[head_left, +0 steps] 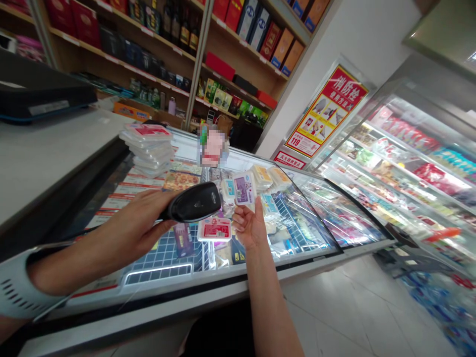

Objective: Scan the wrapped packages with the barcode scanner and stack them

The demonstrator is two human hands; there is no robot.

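My left hand, reaching in from the left with a pale watch strap on the wrist, is closed around a black handheld barcode scanner. The scanner's head points right. My right hand is palm up, gripping a flat plastic food tub with a purple and white label by its lower edge. The label and its barcode face me, just right of the scanner. Below the scanner lies a similar tub with a red label. Tubs with yellow labels and a blue-labelled tub sit behind my right hand.
A glass-topped chest freezer with wire baskets stretches across. Stacked clear tubs stand on its left, beside a white counter. Shelves of boxes and bottles line the back; a lit display fridge stands right.
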